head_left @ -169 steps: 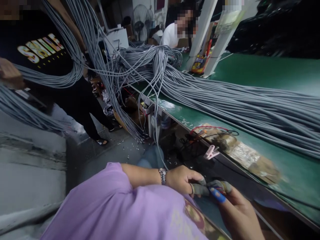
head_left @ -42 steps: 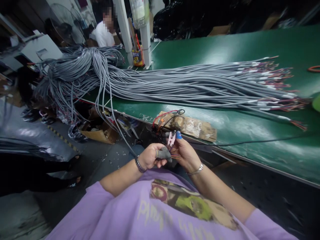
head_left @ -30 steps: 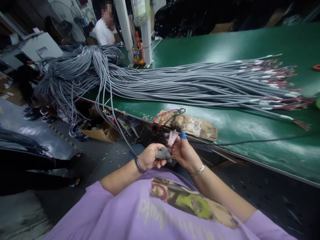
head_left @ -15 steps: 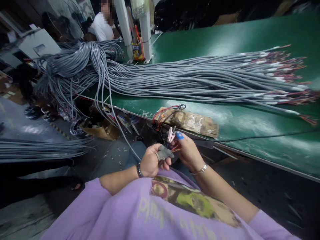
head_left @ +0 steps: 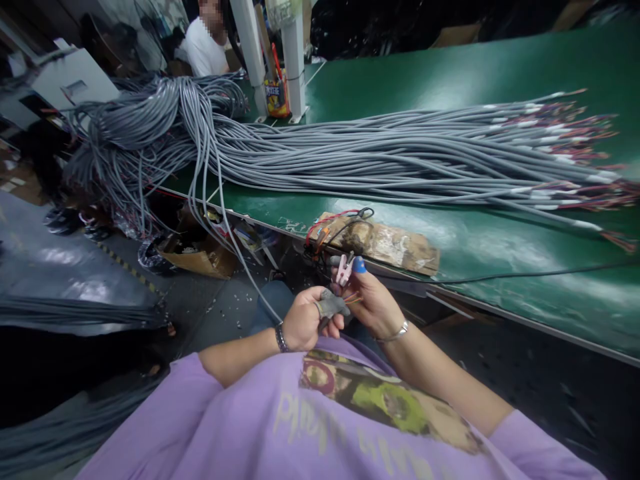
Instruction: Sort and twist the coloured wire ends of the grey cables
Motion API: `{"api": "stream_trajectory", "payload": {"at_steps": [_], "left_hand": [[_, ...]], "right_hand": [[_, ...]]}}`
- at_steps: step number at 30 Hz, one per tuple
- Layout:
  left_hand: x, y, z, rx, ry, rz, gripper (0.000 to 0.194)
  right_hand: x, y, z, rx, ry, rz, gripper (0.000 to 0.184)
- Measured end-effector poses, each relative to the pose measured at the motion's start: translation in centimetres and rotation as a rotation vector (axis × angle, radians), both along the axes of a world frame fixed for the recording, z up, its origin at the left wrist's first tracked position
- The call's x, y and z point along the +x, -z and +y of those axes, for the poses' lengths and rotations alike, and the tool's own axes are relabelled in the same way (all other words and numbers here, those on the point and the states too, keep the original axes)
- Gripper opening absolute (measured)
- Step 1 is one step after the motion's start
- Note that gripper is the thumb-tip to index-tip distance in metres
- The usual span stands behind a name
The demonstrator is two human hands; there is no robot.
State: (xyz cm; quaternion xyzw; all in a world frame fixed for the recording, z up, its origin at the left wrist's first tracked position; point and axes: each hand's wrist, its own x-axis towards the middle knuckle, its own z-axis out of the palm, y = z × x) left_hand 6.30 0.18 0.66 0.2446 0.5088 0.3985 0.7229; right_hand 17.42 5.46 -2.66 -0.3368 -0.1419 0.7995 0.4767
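Observation:
My left hand [head_left: 306, 320], with grey coverings on its thumb and a finger, is closed on the end of a grey cable [head_left: 250, 273]. Thin coloured wires [head_left: 353, 299] stick out of that end toward my right hand [head_left: 377, 303]. My right hand is closed, a blue cap on its thumb; its fingertips lie around the wire tips and a pink clip [head_left: 344, 270]. Whether it grips the clip or the wires is hidden. The cable runs from my left hand up to the pile on the bench.
Many grey cables [head_left: 350, 153] with stripped ends lie along the green bench [head_left: 525, 293]. A worn board [head_left: 385, 243] with red and black leads sits at its edge. A cardboard box [head_left: 200, 257] stands below; a person in white [head_left: 205, 50] is beyond the bench.
My hands have barely shifted, and the coloured wires show a little more between them. At the lower left, the hanging grey cables and dark clothing have moved down and toward me.

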Motion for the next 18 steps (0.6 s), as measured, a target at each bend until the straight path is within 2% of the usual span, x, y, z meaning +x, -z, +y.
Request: {"api": "stream_trajectory", "payload": {"at_steps": [10,14,18], "left_hand": [[-0.58,-0.29,-0.72,-0.002,-0.015,-0.003,0.038],[-0.64,0.15,-0.97,0.011,-0.077,-0.056,0.039],[-0.51,0.43,-0.81,-0.006,-0.107,-0.069,0.039]], "right_hand": [[0.98,0.03,-0.14,0.147,-0.140,-0.035,0.039],[0.87,-0.18,-0.33,0.181,-0.053,-0.056,0.031],[0.60,-0.28,-0.40,0.153,-0.014,-0.034,0.035]]}}
